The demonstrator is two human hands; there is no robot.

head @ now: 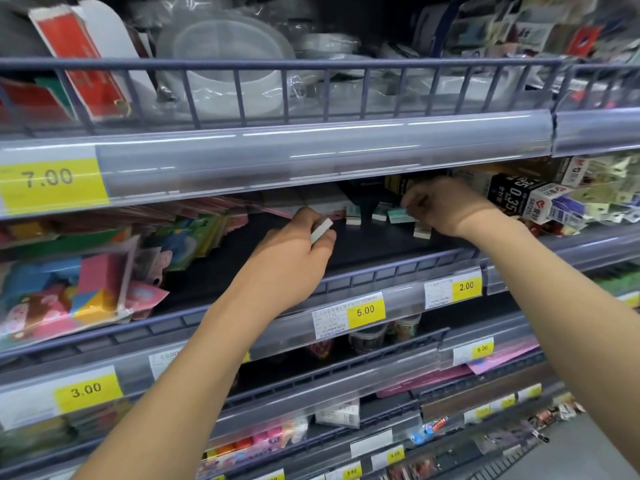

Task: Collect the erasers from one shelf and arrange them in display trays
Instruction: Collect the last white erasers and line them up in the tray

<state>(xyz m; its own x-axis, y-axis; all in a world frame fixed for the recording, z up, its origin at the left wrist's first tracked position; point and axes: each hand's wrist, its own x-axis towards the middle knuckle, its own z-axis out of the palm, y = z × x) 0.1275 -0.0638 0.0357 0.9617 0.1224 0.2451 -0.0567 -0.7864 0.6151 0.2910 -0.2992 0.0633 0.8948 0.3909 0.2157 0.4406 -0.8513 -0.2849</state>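
Loose erasers (353,216) scattered at the far middle of the dark shelf (381,244), most standing or tipped on an edge in green-and-white sleeves, one (421,233) lying nearer and to the right, just under the right wrist. One white eraser (322,230) already up off the shelf, pinched in the left hand (294,247), long axis slanting up and to the right. Left grip narrow, thumb and fingers curled round that eraser, palm down, just near and left of the loose ones. Right hand (440,206) reaching further in, fingers curled at the teal-sleeved eraser (401,216) on the far right of the group; cannot tell whether that grip has closed on it or only touches. Remaining erasers between the two hands, slightly nearer the right one, so likely next for that hand.

No display tray in view. Shelf fenced by a low grey rail (398,271) along its near edge, so anything lifted needs to clear it. Left of the bare patch, bags of coloured paper (69,289); right, small boxes of pencil leads (512,192). Above, a shelf of clear plastic plates (225,64). Yellow price tags (366,310) along the front strip.
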